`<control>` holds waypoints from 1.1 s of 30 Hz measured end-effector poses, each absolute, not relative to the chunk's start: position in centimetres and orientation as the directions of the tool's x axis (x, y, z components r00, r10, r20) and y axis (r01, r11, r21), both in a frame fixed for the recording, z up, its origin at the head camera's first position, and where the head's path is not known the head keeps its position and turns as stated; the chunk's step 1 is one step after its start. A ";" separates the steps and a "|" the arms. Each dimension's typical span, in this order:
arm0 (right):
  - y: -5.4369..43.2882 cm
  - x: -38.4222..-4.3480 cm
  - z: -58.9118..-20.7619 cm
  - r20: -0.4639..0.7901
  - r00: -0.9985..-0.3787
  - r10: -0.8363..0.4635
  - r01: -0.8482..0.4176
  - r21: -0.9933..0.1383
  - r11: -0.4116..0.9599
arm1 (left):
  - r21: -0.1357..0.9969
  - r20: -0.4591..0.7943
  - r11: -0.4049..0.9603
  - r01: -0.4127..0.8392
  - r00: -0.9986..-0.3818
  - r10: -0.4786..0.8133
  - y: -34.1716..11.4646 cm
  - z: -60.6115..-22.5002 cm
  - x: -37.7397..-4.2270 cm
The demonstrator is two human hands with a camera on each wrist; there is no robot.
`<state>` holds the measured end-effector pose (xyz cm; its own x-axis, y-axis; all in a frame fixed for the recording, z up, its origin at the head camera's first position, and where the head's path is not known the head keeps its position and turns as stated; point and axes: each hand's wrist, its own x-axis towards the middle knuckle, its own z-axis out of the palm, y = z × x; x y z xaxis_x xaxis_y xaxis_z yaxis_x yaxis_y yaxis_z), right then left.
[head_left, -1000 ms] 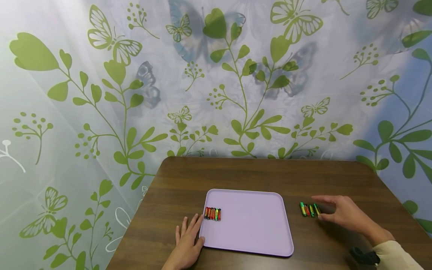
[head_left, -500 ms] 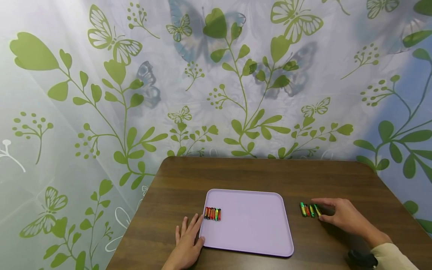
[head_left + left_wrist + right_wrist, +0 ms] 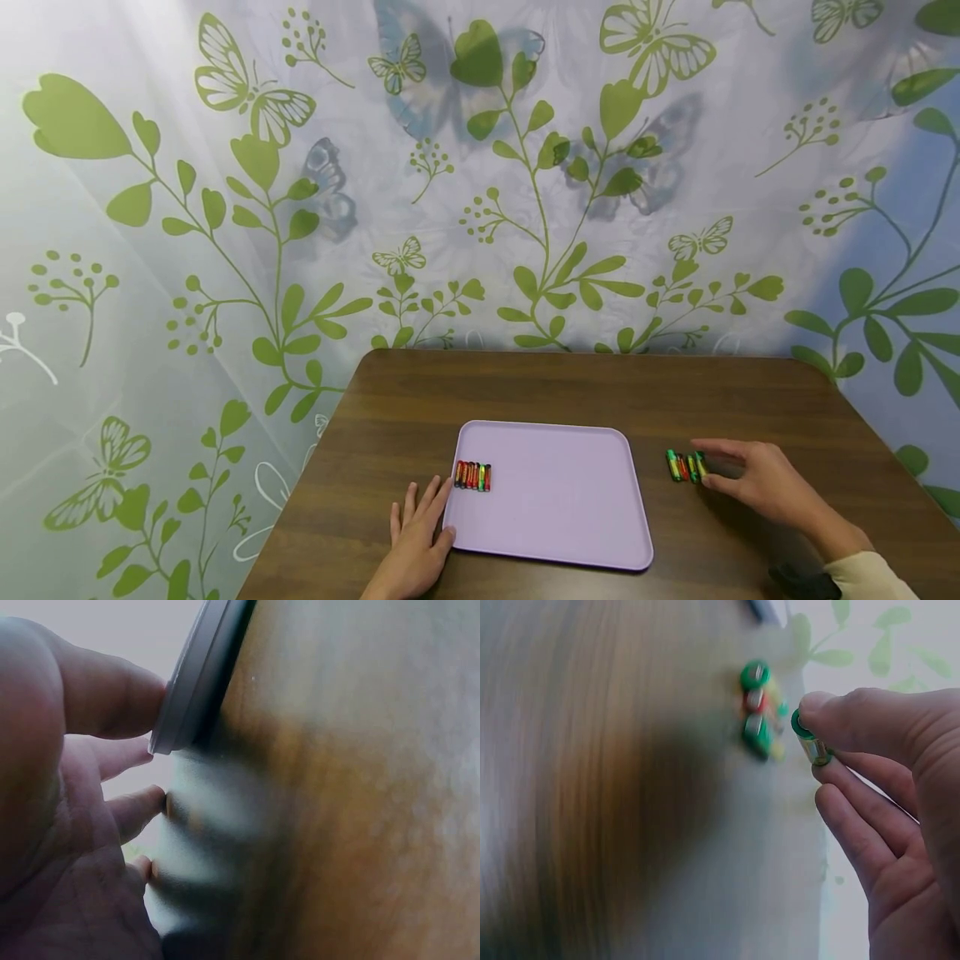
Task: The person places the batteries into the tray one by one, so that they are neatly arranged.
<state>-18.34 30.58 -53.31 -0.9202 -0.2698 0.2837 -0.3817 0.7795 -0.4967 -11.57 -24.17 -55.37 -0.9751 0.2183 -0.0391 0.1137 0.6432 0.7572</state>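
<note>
My right hand [image 3: 768, 483] pinches a green-and-yellow battery [image 3: 814, 748] lengthwise between thumb and fingertips. In the right wrist view three more batteries [image 3: 754, 727], two green-ended and one red, lie side by side just beyond it. A lilac tray [image 3: 558, 500] stands left of that row. Inside the tray's left edge, several small batteries [image 3: 472, 475], mostly red with one green, lie in a tight row. My left hand [image 3: 414, 542] rests at the tray's near left corner with fingers spread, the thumb [image 3: 112, 694] touching the rim in the left wrist view.
Everything lies on a brown wooden table [image 3: 585, 383] with rounded corners. Behind it hangs a pale curtain [image 3: 420, 275] printed with green leaves and butterflies. A dark wristband [image 3: 806, 579] and cream sleeve [image 3: 873, 575] are at the right forearm.
My right hand has taken hold of the rightmost battery and shifted it slightly left, closer alongside the others; it looked more slanted half a second ago. The left hand and tray stay put.
</note>
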 end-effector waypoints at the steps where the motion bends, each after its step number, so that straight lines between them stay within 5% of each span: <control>1: 30.1 -18.3 -53.2 0.292 -0.917 -0.270 -0.387 -0.502 0.773 | 0.757 -0.040 0.643 0.113 -0.975 0.219 -24.2 -55.4 -11.6; 33: 9.0 -20.1 -54.0 0.366 -0.863 -0.349 -0.496 -0.748 0.442 | 0.755 -0.022 0.643 0.129 -0.975 0.220 -24.1 -55.2 -11.7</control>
